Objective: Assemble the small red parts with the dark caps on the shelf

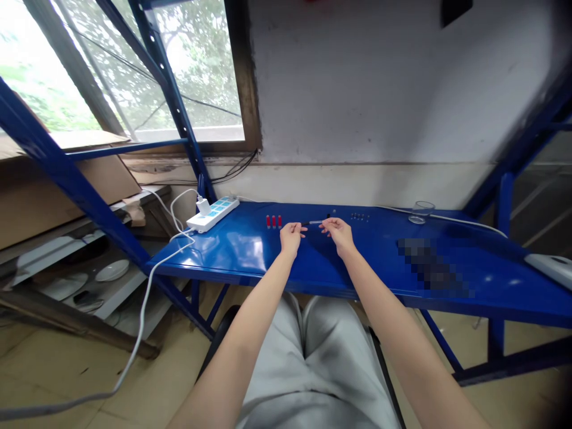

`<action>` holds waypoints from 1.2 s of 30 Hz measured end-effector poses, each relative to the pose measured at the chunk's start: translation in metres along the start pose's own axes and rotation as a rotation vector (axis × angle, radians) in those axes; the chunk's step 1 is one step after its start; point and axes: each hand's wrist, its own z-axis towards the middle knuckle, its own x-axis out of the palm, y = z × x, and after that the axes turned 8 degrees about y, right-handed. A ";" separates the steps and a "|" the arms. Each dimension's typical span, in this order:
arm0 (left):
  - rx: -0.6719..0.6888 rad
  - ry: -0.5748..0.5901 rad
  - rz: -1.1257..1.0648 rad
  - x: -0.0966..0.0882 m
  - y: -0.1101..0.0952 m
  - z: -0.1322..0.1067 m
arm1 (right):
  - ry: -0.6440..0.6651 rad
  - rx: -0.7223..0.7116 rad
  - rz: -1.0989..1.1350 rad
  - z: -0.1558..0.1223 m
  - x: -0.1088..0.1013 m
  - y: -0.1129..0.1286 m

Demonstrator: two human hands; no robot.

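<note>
The person sits close up, pale trousers (313, 363) nearest, with both forearms stretched over the blue bench (322, 271); the left hand (291, 236) has its grip pinched on the dark end of a slim rod (316, 222), and the right hand (338, 233) has its grip closed on the paler, shinier end; the rod thus lies level between the two hands, held just above the bench towards its far side, though whether it is one piece or two parts meeting is too small to tell.

The step in hand looks like two-handed work on this rod, joining, parting or turning its ends; the next move, as I judge it, calls for both ends kept in line, a light pinch, and one hand steadying while the other turns or slides.

Just beyond the left hand, three red pieces (274, 221) stand in a short row; past the right hand sit a small dark piece (328, 215) and, to its right, a row of tiny parts (360, 217), too small to name; these seem within easy reach; farther out are a white power strip (214, 213) at the left and a clear glass (420, 213) at the right, with the wall (357, 107) behind.
</note>
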 end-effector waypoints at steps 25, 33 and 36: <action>0.001 0.236 -0.033 0.003 -0.019 -0.014 | 0.215 0.025 0.069 -0.001 -0.002 -0.002; 0.040 0.320 -0.073 0.004 -0.007 -0.009 | 0.247 -0.019 0.058 -0.003 -0.002 -0.005; 0.047 0.322 -0.066 0.004 -0.004 -0.007 | 0.253 -0.029 0.038 -0.002 -0.002 -0.009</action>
